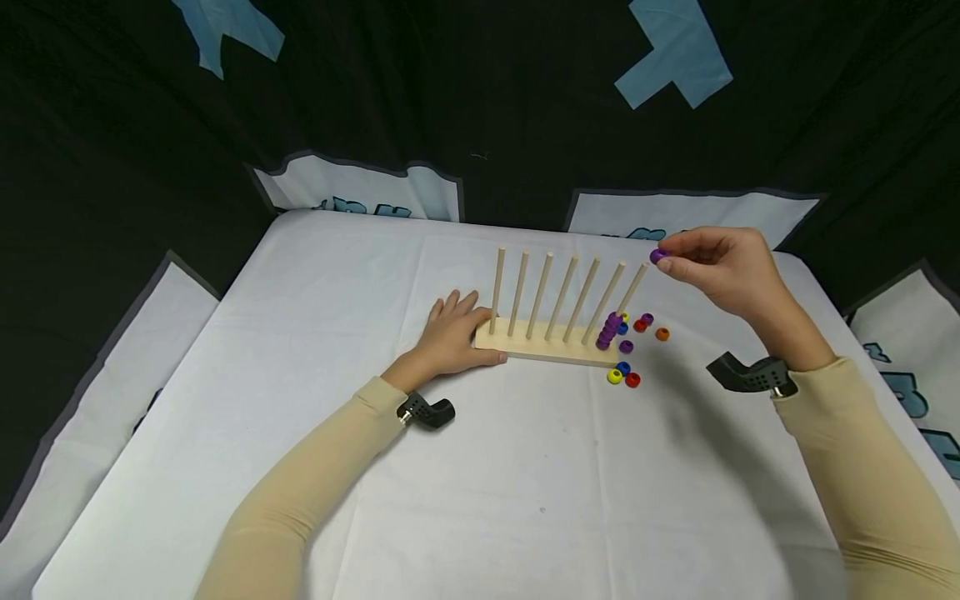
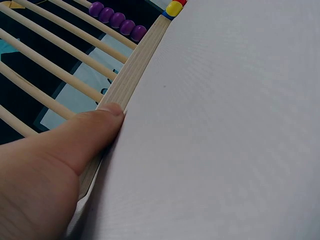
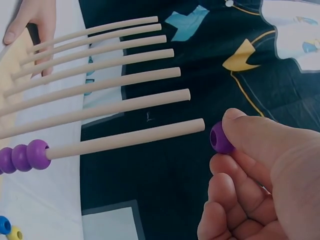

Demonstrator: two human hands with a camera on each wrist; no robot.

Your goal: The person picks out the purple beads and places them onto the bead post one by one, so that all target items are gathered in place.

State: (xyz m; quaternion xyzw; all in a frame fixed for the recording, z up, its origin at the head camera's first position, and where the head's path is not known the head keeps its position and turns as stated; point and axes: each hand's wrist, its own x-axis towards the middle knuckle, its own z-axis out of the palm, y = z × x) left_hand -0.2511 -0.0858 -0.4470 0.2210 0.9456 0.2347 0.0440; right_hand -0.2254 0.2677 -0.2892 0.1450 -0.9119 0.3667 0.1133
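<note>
A wooden peg rack [image 1: 552, 348] stands on the table with a row of upright pegs. Its left end sits between the thumb and index finger of my left hand [image 1: 450, 337], the thumb lying along the front edge. Several purple beads [image 2: 117, 20] are stacked at the bottom of the rightmost peg [image 3: 130, 139]; the other pegs carry no beads. My right hand [image 1: 723, 265] pinches one purple bead [image 3: 221, 138] between thumb and index finger. That bead is just off the tip of the rightmost peg, its hole facing the tip in the right wrist view.
Loose beads lie around the rack's right end: a yellow bead [image 1: 614, 377], a red bead [image 1: 633, 380], a purple bead [image 1: 626, 347], an orange bead [image 1: 662, 334] and several others. A white cloth [image 1: 480, 483] covers the table, and a dark curtain [image 1: 450, 92] hangs behind it.
</note>
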